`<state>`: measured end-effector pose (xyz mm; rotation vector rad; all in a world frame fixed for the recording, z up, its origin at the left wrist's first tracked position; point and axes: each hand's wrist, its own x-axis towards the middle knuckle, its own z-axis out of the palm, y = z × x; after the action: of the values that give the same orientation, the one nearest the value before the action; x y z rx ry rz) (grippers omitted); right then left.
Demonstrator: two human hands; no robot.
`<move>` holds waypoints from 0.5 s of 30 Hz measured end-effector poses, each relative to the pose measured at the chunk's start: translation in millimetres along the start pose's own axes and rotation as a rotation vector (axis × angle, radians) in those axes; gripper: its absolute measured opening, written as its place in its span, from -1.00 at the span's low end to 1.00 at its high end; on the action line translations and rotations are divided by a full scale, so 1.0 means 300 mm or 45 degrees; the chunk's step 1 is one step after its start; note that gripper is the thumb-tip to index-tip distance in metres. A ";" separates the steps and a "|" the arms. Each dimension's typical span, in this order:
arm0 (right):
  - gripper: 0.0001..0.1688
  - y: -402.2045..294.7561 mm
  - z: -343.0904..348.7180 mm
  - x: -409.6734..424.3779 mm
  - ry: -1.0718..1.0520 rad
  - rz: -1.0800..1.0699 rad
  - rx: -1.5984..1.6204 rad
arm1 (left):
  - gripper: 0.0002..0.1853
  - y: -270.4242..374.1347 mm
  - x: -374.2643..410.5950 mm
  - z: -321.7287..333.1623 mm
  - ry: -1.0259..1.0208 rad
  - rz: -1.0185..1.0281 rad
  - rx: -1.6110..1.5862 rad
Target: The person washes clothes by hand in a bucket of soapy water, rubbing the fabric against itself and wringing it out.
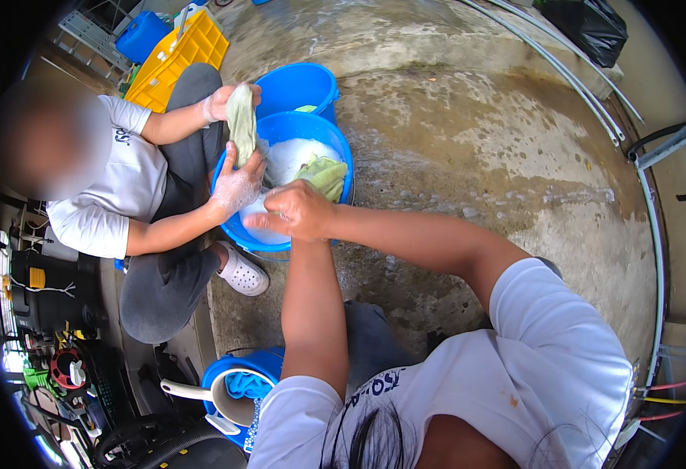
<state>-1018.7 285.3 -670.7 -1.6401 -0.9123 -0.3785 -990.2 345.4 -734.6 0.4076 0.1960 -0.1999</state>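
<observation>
Over the near side of a blue bucket (347, 155) of white suds (296, 155), my right hand (302, 211) lies across my left wrist, its fingers partly curled. What it may grip is hidden. My left hand is mostly covered by the right one, so its fingers cannot be made out. Just beyond my hands, a wet light-green cloth (326, 176) bunches up above the suds. To the left, a co-worker's two soapy hands (238, 184) stretch a pale green cloth (241, 123) over the bucket's left rim.
A second blue bucket (293, 88) with some green cloth stands behind. Below left, a blue bucket (217, 372) holds a white-handled pot (225, 398) with blue cloth. A yellow crate (205, 44) sits at upper left. Metal pipes (554, 67) run along the right. The concrete floor (466, 146) is wet.
</observation>
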 end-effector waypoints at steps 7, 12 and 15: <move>-0.35 0.132 -0.088 0.127 0.245 0.504 -0.263 | -0.72 -0.024 0.097 0.063 -0.131 -0.022 0.068; -0.44 -0.011 0.042 0.078 0.032 0.263 -0.114 | -0.70 0.179 0.268 -0.223 -1.281 0.168 -0.173; -0.55 0.218 -0.209 0.086 0.275 0.280 -0.647 | -0.54 -0.010 0.023 0.133 0.011 -0.159 0.416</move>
<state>-940.3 234.0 -680.2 -2.0889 -0.4848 -0.6580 -978.5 325.3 -701.3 0.7214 0.1981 -0.3555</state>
